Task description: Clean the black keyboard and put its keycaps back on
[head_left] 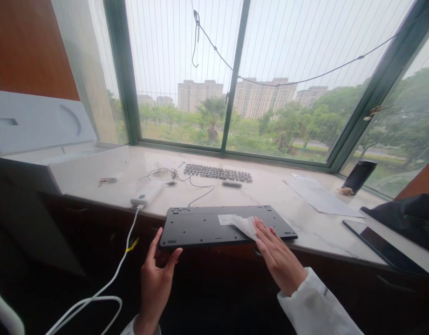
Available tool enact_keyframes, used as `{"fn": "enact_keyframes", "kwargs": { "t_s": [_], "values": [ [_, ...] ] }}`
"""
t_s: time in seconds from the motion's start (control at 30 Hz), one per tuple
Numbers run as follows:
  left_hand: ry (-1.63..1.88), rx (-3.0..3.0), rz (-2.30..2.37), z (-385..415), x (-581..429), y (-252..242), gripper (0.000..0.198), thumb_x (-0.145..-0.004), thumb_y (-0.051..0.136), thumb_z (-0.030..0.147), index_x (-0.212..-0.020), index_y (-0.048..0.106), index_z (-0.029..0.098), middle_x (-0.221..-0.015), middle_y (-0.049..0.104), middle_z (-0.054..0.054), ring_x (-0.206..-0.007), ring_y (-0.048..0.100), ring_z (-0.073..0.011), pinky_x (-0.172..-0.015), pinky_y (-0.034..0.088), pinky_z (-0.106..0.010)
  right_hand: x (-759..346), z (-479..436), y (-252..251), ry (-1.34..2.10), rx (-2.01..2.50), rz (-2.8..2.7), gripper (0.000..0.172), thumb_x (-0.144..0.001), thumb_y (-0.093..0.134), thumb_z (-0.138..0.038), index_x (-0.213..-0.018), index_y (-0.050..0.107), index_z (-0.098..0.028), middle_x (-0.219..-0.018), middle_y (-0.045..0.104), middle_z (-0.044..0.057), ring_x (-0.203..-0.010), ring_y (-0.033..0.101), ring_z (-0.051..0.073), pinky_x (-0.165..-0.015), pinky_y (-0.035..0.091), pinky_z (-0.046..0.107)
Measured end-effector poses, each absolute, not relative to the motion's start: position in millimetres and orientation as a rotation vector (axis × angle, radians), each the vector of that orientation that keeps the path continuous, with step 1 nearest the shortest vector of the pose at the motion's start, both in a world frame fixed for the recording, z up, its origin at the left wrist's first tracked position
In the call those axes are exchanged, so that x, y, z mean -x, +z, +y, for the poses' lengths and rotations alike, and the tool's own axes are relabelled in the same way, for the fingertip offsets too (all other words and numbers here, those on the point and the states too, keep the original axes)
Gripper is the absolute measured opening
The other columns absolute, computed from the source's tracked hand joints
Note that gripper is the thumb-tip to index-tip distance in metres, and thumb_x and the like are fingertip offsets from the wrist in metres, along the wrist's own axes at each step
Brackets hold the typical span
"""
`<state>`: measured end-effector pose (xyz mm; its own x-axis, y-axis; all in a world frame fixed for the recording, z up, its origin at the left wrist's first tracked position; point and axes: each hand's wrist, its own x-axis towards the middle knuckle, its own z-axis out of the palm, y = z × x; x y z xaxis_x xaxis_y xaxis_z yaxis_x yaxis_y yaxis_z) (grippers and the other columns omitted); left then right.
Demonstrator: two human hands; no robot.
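Note:
A black keyboard lies upside down on the front edge of a pale marble sill. My left hand grips its near left corner, thumb on top and fingers underneath. My right hand lies flat with fingers stretched out, pressing a white wipe onto the keyboard's underside beside a white label.
A set of loose keycaps lies further back by the window, with a thin cable and a white power bank with its white cord. Open white box at left. Papers, a dark cylinder and a tablet at right.

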<state>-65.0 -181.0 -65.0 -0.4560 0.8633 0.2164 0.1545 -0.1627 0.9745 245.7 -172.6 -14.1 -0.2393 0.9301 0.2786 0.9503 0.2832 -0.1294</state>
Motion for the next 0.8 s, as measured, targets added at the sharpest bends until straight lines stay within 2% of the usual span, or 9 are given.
{"fn": "enact_keyframes", "kwargs": {
  "t_s": [0.17, 0.27, 0.33, 0.43, 0.57, 0.7, 0.8],
  "values": [
    [1.642, -1.19, 1.562, -182.4, 66.3, -65.6, 0.083, -0.071, 0.074, 0.053, -0.144, 0.041, 0.031, -0.117, 0.068, -0.006, -0.078, 0.069, -0.0203, -0.079, 0.057, -0.036, -205.5, -177.8, -12.2, -0.084, 1.634, -2.419, 0.079, -0.074, 0.035, -0.001, -0.151, 0.021, -0.004, -0.157, 0.017, 0.011, -0.145, 0.017, 0.018, -0.119, 0.026, 0.041],
    [1.656, -1.188, 1.562, -181.7, 66.3, -66.2, 0.085, -0.069, 0.075, 0.054, -0.143, 0.043, 0.029, -0.119, 0.067, -0.007, -0.083, 0.069, -0.0225, -0.08, 0.057, -0.037, -196.2, -175.6, -15.8, -0.105, 1.463, -2.51, 0.091, -0.065, 0.035, 0.005, -0.153, 0.015, -0.008, -0.158, 0.014, 0.01, -0.145, 0.015, 0.018, -0.118, 0.028, 0.041],
    [1.672, -1.191, 1.555, -181.0, 66.2, -66.6, 0.084, -0.069, 0.075, 0.054, -0.143, 0.043, 0.029, -0.122, 0.065, -0.008, -0.089, 0.068, -0.0244, -0.082, 0.056, -0.038, -192.8, -173.6, -15.1, -0.131, 1.391, -2.56, 0.093, -0.062, 0.036, 0.005, -0.153, 0.018, -0.006, -0.157, 0.016, 0.012, -0.145, 0.017, 0.02, -0.117, 0.03, 0.041],
    [1.665, -1.2, 1.548, -181.1, 66.7, -66.9, 0.082, -0.07, 0.075, 0.053, -0.143, 0.043, 0.031, -0.12, 0.066, -0.007, -0.085, 0.068, -0.0234, -0.08, 0.057, -0.038, -191.4, -170.4, -11.0, -0.208, 1.31, -2.561, 0.084, -0.067, 0.035, 0.007, -0.15, 0.028, -0.006, -0.153, 0.027, 0.014, -0.141, 0.029, 0.021, -0.115, 0.035, 0.039],
    [1.644, -1.218, 1.58, -182.5, 68.0, -66.6, 0.082, -0.07, 0.075, 0.054, -0.142, 0.043, 0.031, -0.111, 0.069, -0.005, -0.075, 0.068, -0.021, -0.078, 0.057, -0.037, -199.1, -164.7, -11.2, -0.312, 1.168, -2.477, 0.071, -0.081, 0.031, 0.008, -0.146, 0.04, -0.018, -0.145, 0.043, 0.008, -0.132, 0.045, 0.018, -0.11, 0.043, 0.034],
    [1.647, -1.215, 1.564, -181.8, 67.9, -66.7, 0.083, -0.069, 0.075, 0.053, -0.142, 0.043, 0.03, -0.112, 0.069, -0.006, -0.078, 0.069, -0.0214, -0.077, 0.057, -0.036, -212.8, -158.4, -18.8, -0.37, 0.953, -2.444, 0.064, -0.089, 0.031, 0.005, -0.145, 0.04, -0.026, -0.14, 0.05, 0.002, -0.128, 0.049, 0.015, -0.107, 0.045, 0.03],
    [1.66, -1.204, 1.554, -180.8, 67.4, -67.0, 0.083, -0.069, 0.075, 0.053, -0.142, 0.043, 0.03, -0.118, 0.067, -0.007, -0.083, 0.069, -0.0226, -0.079, 0.057, -0.037, -219.5, -156.8, -23.2, -0.427, 0.817, -2.417, 0.058, -0.094, 0.035, 0.0, -0.146, 0.037, -0.027, -0.138, 0.052, 0.001, -0.128, 0.049, 0.014, -0.108, 0.045, 0.029]
  ]
}}
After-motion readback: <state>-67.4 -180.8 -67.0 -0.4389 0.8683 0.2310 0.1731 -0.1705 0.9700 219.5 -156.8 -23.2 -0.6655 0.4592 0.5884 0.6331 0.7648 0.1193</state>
